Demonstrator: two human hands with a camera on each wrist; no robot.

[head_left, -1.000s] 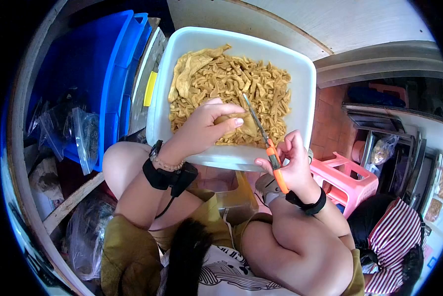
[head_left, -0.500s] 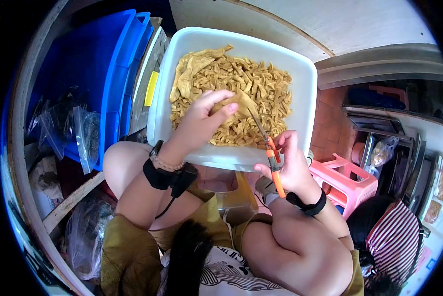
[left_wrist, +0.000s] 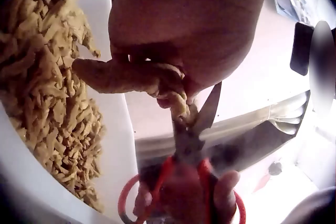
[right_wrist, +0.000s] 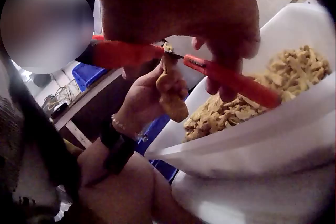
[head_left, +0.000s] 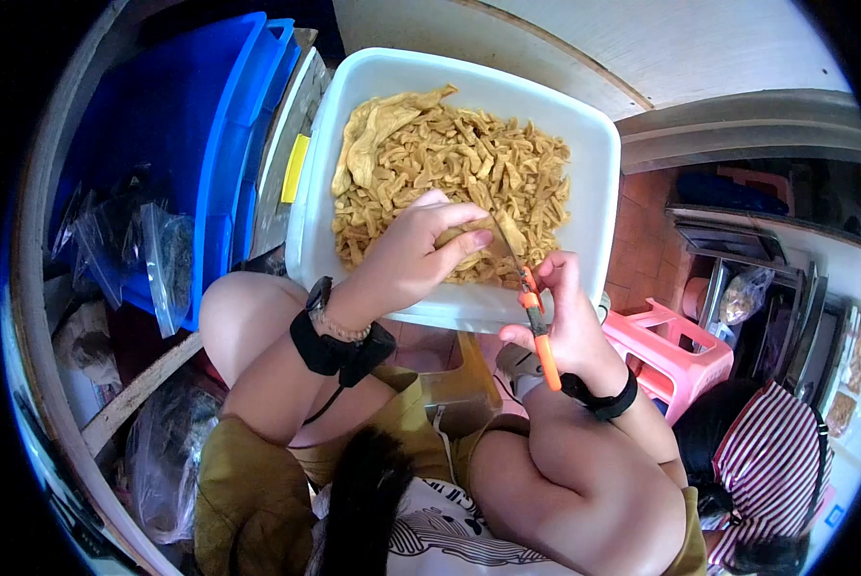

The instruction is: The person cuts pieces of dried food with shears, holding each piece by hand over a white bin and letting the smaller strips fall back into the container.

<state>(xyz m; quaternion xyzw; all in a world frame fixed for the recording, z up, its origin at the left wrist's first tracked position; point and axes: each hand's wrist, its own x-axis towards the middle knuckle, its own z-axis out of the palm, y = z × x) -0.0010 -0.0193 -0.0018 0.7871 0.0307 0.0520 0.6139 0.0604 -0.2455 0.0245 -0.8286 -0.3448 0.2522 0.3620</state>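
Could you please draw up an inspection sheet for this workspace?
Surface: work is done over a white tub; what supports it is unclear.
Job's things: tan strips fill much of the tub, with larger pieces in its far left corner; scissors stand open at the end of a tan piece.
Clutter: clear plastic bags at the person's left.
Grippers: left hand holds the tan piece; right hand holds the scissors.
Cables: a black cable runs from the left wrist's device.
Surroundings: blue bin on the left, pink stool on the right.
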